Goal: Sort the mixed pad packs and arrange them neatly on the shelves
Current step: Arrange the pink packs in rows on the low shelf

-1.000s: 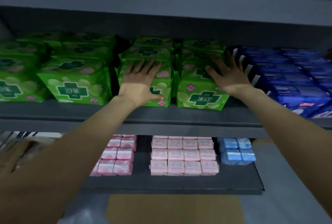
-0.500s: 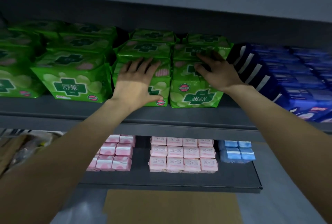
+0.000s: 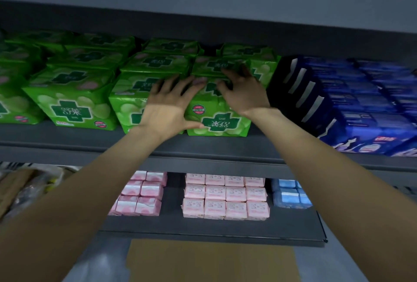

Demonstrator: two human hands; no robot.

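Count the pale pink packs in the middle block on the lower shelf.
12 pale pink packs, three rows of four, midway along the lower shelf. More may be hidden beneath them.

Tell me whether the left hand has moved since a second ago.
Yes. The left hand slid right, from the left front green pack onto the right one.

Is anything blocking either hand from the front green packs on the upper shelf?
Nothing visible. The left hand and right hand already rest directly on the two front green packs. Dark blue packs lean just to their right, close beside them.
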